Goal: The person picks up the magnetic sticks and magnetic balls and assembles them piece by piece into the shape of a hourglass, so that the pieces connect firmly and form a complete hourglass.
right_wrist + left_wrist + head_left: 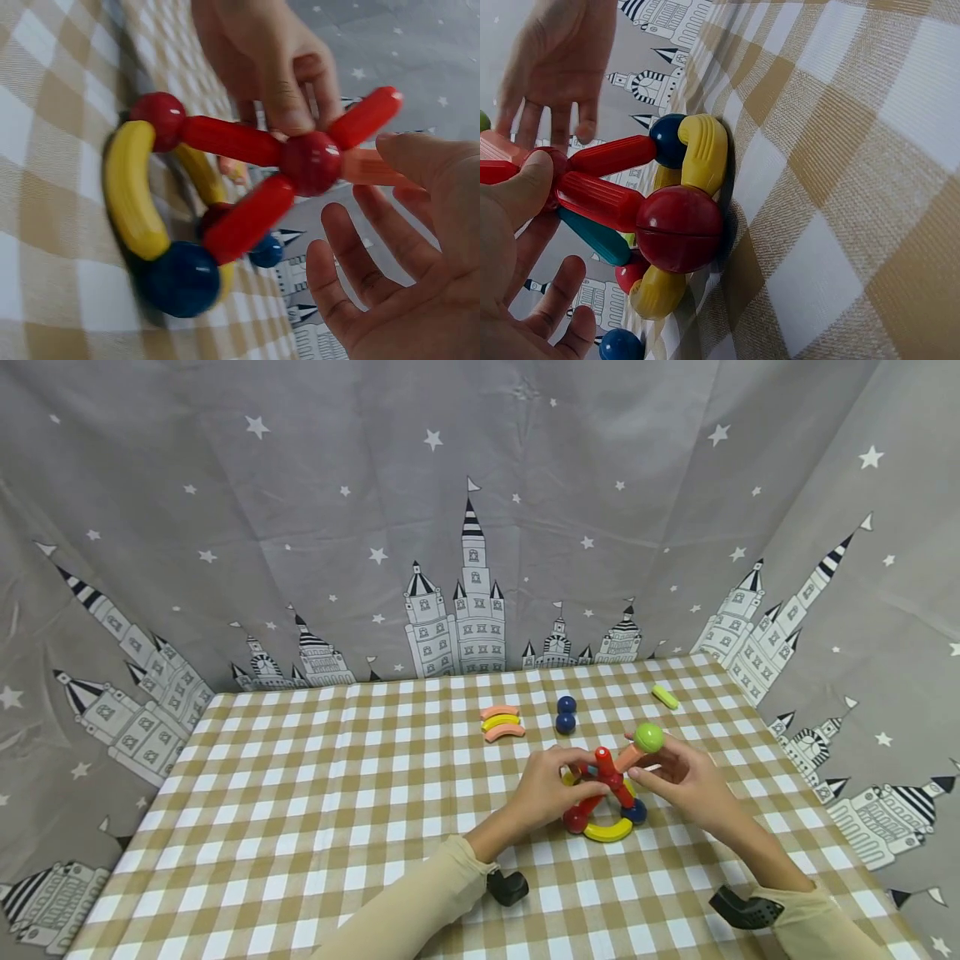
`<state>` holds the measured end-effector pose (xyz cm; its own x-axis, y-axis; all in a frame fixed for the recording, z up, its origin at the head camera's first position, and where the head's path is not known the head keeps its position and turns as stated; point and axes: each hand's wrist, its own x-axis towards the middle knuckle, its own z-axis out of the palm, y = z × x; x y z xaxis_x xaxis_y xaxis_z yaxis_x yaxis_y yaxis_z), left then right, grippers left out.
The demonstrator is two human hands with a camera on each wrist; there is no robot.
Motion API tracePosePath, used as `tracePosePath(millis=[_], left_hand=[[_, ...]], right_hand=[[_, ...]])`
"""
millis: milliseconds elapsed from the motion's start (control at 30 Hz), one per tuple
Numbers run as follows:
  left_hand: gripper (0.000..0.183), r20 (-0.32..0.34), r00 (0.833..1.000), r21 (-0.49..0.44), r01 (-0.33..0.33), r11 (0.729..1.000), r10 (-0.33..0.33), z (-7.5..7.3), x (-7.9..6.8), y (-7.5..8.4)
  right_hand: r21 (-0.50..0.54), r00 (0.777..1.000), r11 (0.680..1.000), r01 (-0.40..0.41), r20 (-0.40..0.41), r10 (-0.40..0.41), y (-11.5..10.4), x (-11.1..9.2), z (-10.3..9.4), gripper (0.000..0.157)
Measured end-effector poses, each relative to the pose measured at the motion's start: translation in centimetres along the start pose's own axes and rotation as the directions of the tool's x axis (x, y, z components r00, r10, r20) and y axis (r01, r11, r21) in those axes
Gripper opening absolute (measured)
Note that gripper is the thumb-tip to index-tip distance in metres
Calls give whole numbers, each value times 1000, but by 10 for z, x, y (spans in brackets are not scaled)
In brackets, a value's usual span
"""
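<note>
A stick-and-ball model stands on the cloth. Its base joins yellow curved sticks with a dark blue ball and red balls. Red sticks and a teal stick slant up to a top red ball, which my left hand pinches, thumb across it. From that ball one red stick points upward, and an orange stick leans right with a green ball on its end. My right hand pinches the orange stick, its lower fingers spread.
Beyond the model lie two orange curved sticks with a yellow one between them. Two dark blue balls sit beside these. A short yellow-green stick is farther back right. A grey castle-print curtain borders the checked tablecloth.
</note>
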<state>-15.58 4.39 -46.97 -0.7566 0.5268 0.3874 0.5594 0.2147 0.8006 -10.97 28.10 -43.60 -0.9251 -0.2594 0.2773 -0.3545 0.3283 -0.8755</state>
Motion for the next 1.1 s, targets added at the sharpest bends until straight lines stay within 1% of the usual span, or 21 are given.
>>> tracePosePath(millis=[100, 167, 267, 367, 467, 600, 700, 800, 967, 1100], left_hand=[[35, -1, 1000, 7, 6, 1000, -6, -1, 1, 1], [38, -8, 1000, 14, 13, 1000, -13, -1, 1, 0], [41, -18, 999, 33, 39, 999, -38, -2, -1, -1], [43, -22, 997, 41, 71, 997, -70, -5, -2, -4], [42, -29, 996, 29, 88, 996, -87, -10, -4, -7], [39, -58, 996, 39, 75, 996, -72, -17, -5, -13], [37, -86, 994, 51, 74, 996, -69, -22, -7, -17], [33, -104, 991, 40, 92, 995, -87, -27, -7, -20], [26, -114, 987, 44, 120, 992, -114, -31, -6, -24], [23, -131, 985, 53, 123, 991, -115, -33, -4, -27]], right_hand=[[-28, 1000, 999, -17, 16, 17, 3, -1, 7, 39], [-53, 1000, 998, -27, 12, 28, 4, -1, 10, 37], [-115, 998, 992, -59, -5, 59, 3, -1, 13, 36], [-142, 996, 986, -85, -10, 84, 2, -1, 15, 34], [-126, 994, 986, -109, -2, 110, 2, 0, 18, 34], [-99, 990, 986, -136, 17, 139, 4, 2, 21, 32], [-115, 988, 982, -148, 23, 151, 4, 1, 22, 30], [-137, 987, 979, -153, 22, 158, 4, 0, 22, 30], [-124, 986, 979, -161, 26, 165, 6, 0, 22, 31], [-119, 984, 978, -172, 23, 176, 7, 0, 24, 31]])
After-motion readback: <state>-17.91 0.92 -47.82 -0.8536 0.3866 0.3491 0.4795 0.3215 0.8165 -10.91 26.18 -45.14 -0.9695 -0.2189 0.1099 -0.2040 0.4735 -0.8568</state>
